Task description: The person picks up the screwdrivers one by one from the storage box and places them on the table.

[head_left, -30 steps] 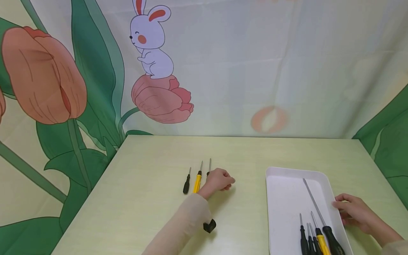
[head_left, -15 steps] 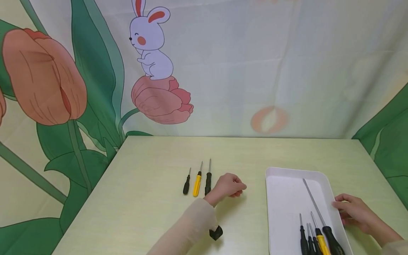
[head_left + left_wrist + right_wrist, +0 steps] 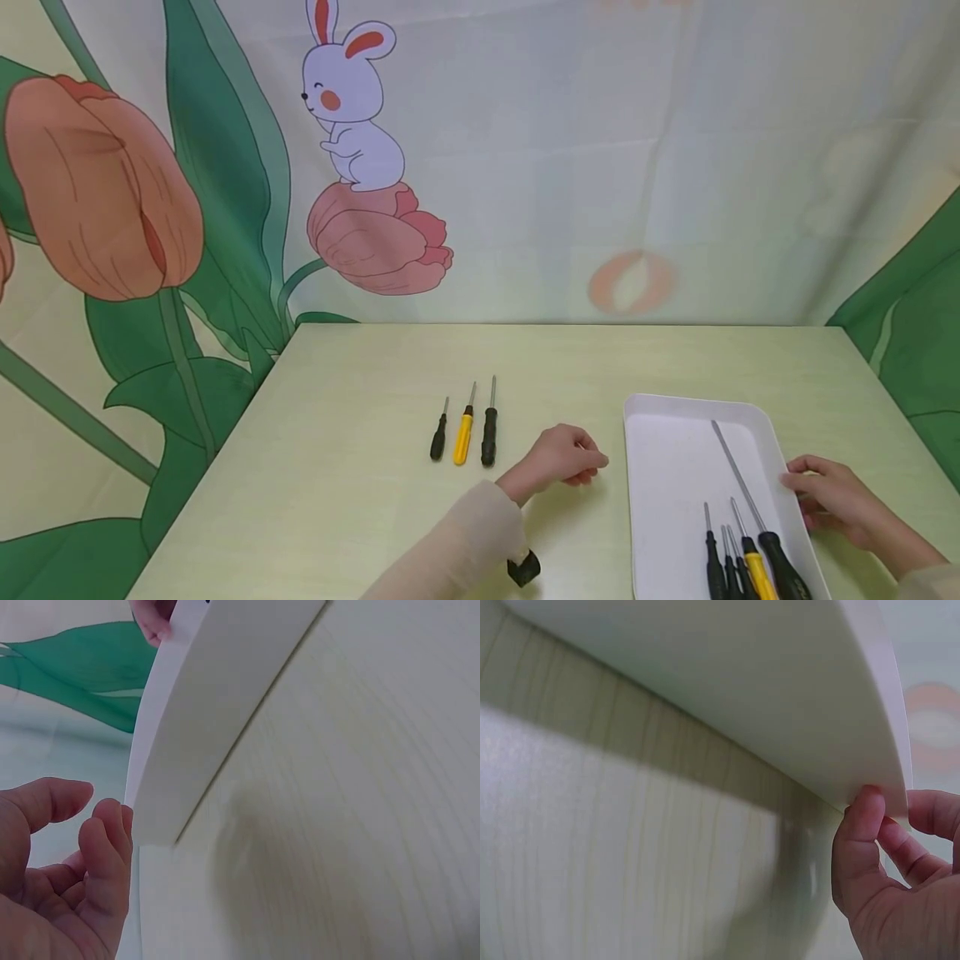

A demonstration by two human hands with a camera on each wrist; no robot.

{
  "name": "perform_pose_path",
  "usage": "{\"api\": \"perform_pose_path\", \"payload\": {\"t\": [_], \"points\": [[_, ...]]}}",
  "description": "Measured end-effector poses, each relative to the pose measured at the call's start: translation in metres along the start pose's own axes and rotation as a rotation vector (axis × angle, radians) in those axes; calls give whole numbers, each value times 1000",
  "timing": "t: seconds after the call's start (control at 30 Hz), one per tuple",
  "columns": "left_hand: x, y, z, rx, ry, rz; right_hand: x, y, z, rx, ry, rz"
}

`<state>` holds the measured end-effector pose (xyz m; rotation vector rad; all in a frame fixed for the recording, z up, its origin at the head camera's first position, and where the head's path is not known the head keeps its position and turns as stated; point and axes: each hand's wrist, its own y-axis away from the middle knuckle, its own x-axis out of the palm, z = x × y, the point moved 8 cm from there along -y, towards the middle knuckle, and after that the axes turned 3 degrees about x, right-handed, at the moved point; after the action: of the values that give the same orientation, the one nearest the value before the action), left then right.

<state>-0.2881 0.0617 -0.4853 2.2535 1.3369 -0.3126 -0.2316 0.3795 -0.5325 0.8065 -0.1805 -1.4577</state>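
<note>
My left hand [image 3: 561, 455] hovers over the table just left of a white tray [image 3: 667, 467]. In the left wrist view its fingers are loosely curled, with a gap to the thumb and nothing held. My right hand [image 3: 840, 500] grips the tray's right rim; the right wrist view shows thumb and fingers on either side of the wall [image 3: 780, 697]. Inside the tray lie a long black screwdriver [image 3: 783, 562], a yellow-handled screwdriver [image 3: 759, 573] and several smaller black ones, their lower ends partly cut off by the frame.
Left of my left hand, three screwdrivers lie in a row on the table: a small black one [image 3: 438, 442], a yellow one [image 3: 463, 437] and a longer black one [image 3: 489, 433]. A printed curtain [image 3: 525, 167] hangs behind the table's back edge.
My left hand has moved right and slightly nearer, away from the row of screwdrivers, uncovering the longer black one. My right hand and the tray have stayed in place.
</note>
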Motion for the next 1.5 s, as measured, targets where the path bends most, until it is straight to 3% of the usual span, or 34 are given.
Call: {"api": "perform_pose_path", "payload": {"t": [0.67, 1.5], "points": [[45, 14, -17, 8, 97, 93, 0, -1, -1, -8, -1, 4], [95, 21, -34, -1, -6, 161, 1, 2, 0, -17, -1, 2]]}}
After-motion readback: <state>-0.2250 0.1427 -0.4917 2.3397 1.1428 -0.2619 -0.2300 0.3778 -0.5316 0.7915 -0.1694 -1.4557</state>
